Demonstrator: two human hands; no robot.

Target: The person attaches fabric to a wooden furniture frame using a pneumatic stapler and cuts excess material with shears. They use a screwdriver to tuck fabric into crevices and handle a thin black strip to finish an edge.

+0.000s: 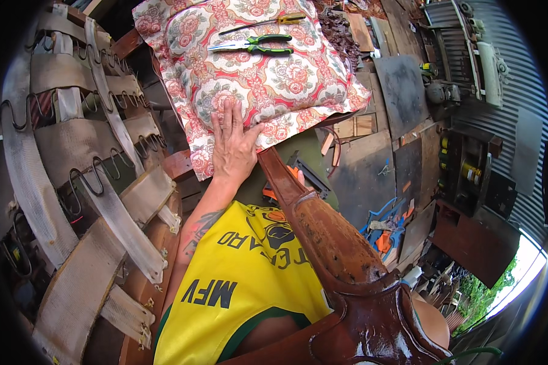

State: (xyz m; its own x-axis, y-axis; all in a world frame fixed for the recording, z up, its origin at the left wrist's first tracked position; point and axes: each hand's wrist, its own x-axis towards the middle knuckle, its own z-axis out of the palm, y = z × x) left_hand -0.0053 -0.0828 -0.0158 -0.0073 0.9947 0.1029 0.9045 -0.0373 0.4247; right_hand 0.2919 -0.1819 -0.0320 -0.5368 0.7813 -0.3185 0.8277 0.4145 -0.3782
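My left hand (pixel 232 149) lies flat on the near edge of a padded seat cushion (pixel 265 88) in red and cream floral fabric, fingers stretched out. On top of the cushion rest green-and-black long-nose pliers (pixel 268 45) and a screwdriver (pixel 286 19) with a yellow handle. A carved brown wooden chair frame (pixel 341 237) slants across my body and hides most of my right hand (pixel 300 177). Only a fingertip shows, against a black and orange staple gun (pixel 313 179) just below the cushion edge.
At the left stands a seat frame with woven beige webbing straps (pixel 79 143) and wavy metal springs (pixel 94 176). Dark boards (pixel 362 176) cover the floor to the right, with a blue and orange item (pixel 383 228) on them. Corrugated metal sheeting (pixel 523 79) forms the far right wall.
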